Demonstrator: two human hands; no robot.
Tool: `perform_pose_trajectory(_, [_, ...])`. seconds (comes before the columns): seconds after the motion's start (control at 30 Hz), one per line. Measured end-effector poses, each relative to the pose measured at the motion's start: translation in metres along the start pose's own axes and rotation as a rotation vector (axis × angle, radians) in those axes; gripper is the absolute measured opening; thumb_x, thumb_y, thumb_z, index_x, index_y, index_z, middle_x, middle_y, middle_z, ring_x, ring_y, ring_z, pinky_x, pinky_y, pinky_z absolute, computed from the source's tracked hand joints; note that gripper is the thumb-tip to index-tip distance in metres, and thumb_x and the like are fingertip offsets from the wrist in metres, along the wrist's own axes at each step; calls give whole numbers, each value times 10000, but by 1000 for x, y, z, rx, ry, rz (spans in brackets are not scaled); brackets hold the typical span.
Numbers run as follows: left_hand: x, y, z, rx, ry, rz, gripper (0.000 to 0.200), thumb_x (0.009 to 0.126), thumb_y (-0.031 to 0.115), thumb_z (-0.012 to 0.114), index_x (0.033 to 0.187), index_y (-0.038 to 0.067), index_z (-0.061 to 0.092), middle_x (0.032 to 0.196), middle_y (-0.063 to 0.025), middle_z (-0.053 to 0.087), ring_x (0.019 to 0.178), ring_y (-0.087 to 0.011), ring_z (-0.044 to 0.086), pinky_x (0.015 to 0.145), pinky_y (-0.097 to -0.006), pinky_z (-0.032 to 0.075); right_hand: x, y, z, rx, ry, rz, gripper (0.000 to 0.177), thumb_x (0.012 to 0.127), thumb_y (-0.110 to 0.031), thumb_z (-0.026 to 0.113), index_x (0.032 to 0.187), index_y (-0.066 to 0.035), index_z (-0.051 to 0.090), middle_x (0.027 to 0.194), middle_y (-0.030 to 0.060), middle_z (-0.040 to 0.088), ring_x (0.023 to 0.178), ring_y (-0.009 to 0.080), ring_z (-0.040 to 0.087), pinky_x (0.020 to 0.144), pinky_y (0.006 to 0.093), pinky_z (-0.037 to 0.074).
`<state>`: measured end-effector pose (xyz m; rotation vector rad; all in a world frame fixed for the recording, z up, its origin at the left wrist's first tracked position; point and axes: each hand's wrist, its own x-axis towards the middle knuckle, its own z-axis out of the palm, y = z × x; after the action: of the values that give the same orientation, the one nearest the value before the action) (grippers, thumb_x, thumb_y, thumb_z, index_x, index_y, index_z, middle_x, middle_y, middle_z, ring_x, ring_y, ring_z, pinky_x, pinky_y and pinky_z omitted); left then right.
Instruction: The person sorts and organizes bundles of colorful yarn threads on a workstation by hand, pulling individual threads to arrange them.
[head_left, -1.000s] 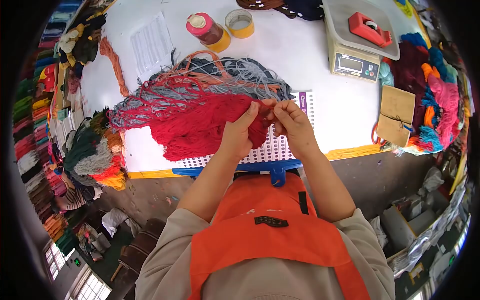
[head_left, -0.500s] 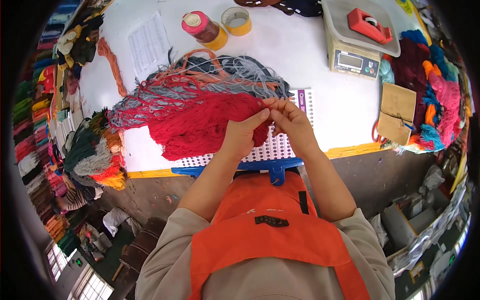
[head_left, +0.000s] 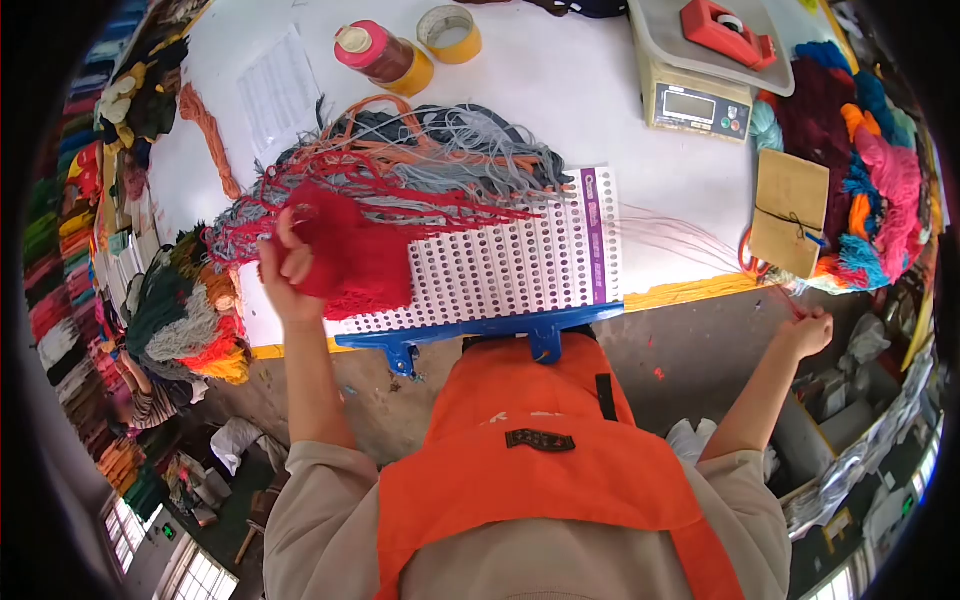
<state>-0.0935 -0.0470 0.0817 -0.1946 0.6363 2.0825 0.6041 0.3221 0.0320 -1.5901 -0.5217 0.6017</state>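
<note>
My left hand (head_left: 290, 265) is closed on the red yarn bundle (head_left: 365, 260), which lies bunched over the left part of a white punched card (head_left: 500, 265) with a blue clip bar. Well off to the right, past the table's front edge, my right hand (head_left: 812, 330) is closed on thin red strands (head_left: 680, 235) that stretch across the table. Grey and orange yarn (head_left: 440, 150) is spread behind the card, with some red yarn over it.
At the back stand a pink-topped bottle (head_left: 375, 55), a tape roll (head_left: 448, 35) and a scale (head_left: 695, 105) bearing a red tape dispenser (head_left: 728, 35). Coloured yarn (head_left: 885, 180) and a brown card (head_left: 790, 213) lie right; more yarn (head_left: 180, 305) hangs left. A paper sheet (head_left: 278, 90) lies back left.
My hands have moved far apart. The left went left with the red bundle, uncovering much of the punched card; the right went far right, drawing out red strands.
</note>
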Motion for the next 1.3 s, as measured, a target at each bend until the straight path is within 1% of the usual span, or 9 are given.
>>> perform_pose_trajectory(0.13, [9, -124, 21, 498, 71, -408, 392, 967, 263, 583, 1276, 24, 546, 987, -63, 681, 563, -11, 377, 477, -167, 291, -147, 37, 69, -317, -765, 20, 263, 986, -193, 432, 1121, -43, 600, 822, -46, 510, 663, 86, 475, 530, 266, 438])
perform_pose_trajectory(0.27, [35, -236, 29, 705, 265, -551, 298, 922, 152, 608, 1145, -47, 617, 1053, -146, 698, 634, -77, 502, 528, -197, 384, -296, 65, 127, -714, -1442, -179, 137, 963, -227, 560, 1035, -116, 595, 650, 96, 616, 548, 189, 605, 518, 337, 466])
perform_pose_trajectory(0.47, [56, -300, -11, 1645, 146, -492, 250, 912, 206, 639, 978, -31, 682, 807, -104, 703, 561, -143, 606, 502, -288, 443, -323, 100, 142, -826, -1562, -572, 109, 961, -234, 560, 1019, -144, 576, 696, 125, 638, 646, 292, 662, 595, 381, 497])
perform_pose_trajectory(0.6, [55, -315, -55, 1427, -78, -85, 205, 890, 180, 666, 777, 8, 670, 610, -55, 609, 526, -149, 574, 499, -294, 423, -320, 94, 143, -811, -1626, -421, 120, 952, -268, 557, 1025, -174, 564, 725, 115, 665, 694, 371, 651, 606, 475, 496])
perform_pose_trajectory(0.73, [58, -301, -15, 1399, 114, -430, 185, 887, 154, 666, 761, 20, 651, 610, -39, 592, 517, -142, 551, 497, -290, 420, -322, 91, 148, -817, -1637, -361, 129, 947, -248, 565, 1037, -160, 537, 731, 101, 669, 706, 357, 656, 628, 460, 499])
perform_pose_trajectory(0.9, [67, -292, -16, 1757, -328, -397, 190, 928, 167, 624, 818, 13, 645, 671, -39, 629, 528, -129, 538, 484, -272, 408, -319, 91, 151, -829, -1666, -249, 145, 935, -238, 582, 1015, -124, 545, 735, 96, 674, 676, 321, 660, 628, 416, 500])
perform_pose_trajectory(1.07, [50, -266, 10, 1088, 80, -350, 197, 926, 179, 587, 1016, 5, 604, 833, -55, 668, 539, -124, 518, 515, -260, 414, -313, 98, 153, -759, -1655, 16, 142, 904, -207, 626, 951, -81, 579, 702, 73, 661, 606, 206, 645, 580, 344, 485])
perform_pose_trajectory(1.17, [46, -260, 23, 444, 55, -786, 193, 893, 109, 574, 1042, -3, 622, 894, -92, 682, 572, -103, 527, 517, -241, 393, -313, 91, 156, -772, -1702, 73, 121, 913, -103, 619, 995, -34, 562, 661, 42, 618, 549, 101, 579, 519, 251, 456])
perform_pose_trajectory(1.3, [46, -288, 19, 873, -2, -761, 264, 911, 190, 594, 1086, 1, 647, 871, -102, 692, 605, -166, 574, 572, -301, 455, -307, 101, 152, -565, -1684, 314, 129, 897, -69, 634, 1006, -25, 580, 719, 22, 636, 608, 72, 573, 555, 228, 455])
